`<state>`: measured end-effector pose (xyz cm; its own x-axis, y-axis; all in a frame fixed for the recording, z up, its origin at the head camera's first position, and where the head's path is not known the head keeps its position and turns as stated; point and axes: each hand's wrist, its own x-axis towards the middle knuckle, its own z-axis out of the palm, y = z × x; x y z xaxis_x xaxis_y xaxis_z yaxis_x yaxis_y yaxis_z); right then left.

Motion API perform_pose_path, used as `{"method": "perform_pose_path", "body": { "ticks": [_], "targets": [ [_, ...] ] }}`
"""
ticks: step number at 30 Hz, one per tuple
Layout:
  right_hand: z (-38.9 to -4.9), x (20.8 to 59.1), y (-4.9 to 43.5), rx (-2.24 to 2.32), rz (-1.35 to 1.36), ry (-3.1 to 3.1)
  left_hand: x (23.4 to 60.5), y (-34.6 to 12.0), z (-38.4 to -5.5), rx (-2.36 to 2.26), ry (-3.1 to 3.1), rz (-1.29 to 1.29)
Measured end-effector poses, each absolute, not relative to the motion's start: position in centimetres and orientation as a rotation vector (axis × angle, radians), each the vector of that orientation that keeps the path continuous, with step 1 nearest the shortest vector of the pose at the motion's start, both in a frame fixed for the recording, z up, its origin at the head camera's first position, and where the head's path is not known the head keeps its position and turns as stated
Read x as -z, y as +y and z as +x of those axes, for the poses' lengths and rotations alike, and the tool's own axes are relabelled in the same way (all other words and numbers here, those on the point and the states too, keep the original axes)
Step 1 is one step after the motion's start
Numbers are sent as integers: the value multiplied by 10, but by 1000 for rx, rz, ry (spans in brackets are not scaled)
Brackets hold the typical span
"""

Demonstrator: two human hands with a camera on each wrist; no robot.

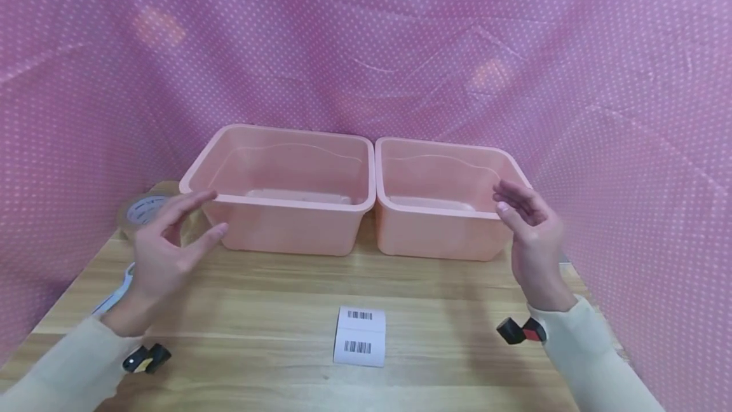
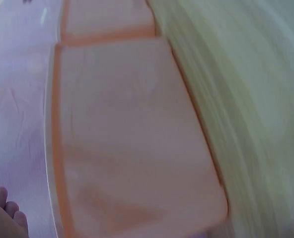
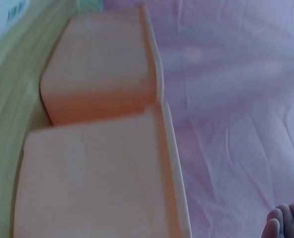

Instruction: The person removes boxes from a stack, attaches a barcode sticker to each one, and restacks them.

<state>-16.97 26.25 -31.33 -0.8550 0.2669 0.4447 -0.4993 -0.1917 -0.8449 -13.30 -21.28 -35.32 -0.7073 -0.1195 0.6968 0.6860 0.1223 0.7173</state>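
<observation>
Two pink plastic bins stand side by side, a left bin (image 1: 291, 227) and a right bin (image 1: 440, 234), with their rims almost touching. In the head view my left hand (image 1: 166, 253) is raised by the left bin's front left corner, thumb and fingers apart. My right hand (image 1: 534, 240) is held up at the right bin's front right corner, its fingers slightly bent. Neither hand holds anything; whether either touches a rim I cannot tell. Each wrist view shows the bins' front walls, with fingertips (image 2: 8, 206) of the left hand and fingertips (image 3: 283, 218) of the right at the lower corners.
A strip of white barcode labels (image 1: 359, 336) lies on the wooden table (image 1: 274, 316) in front of the bins. Behind the left hand is a roll of brown tape (image 1: 143, 208). A light blue object (image 1: 117, 291) is partly hidden by the left wrist. Pink dotted cloth (image 1: 366, 49) surrounds the table.
</observation>
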Motion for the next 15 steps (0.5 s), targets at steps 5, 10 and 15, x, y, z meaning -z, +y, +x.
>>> {"method": "perform_pose_path", "body": {
  "ticks": [5, 10, 15],
  "targets": [
    [-154, 320, 241, -2013, 352, -1803, 360, -184, -114, 1622, -2066, -451],
    [-144, 334, 221, -1909, 449, -2109, 377, -154, -104, 1663, -2339, -383],
    [-139, 349, 203, -1867, 591, -2351, 392, -134, -103, 1860, -2511, -249]
  ]
}}
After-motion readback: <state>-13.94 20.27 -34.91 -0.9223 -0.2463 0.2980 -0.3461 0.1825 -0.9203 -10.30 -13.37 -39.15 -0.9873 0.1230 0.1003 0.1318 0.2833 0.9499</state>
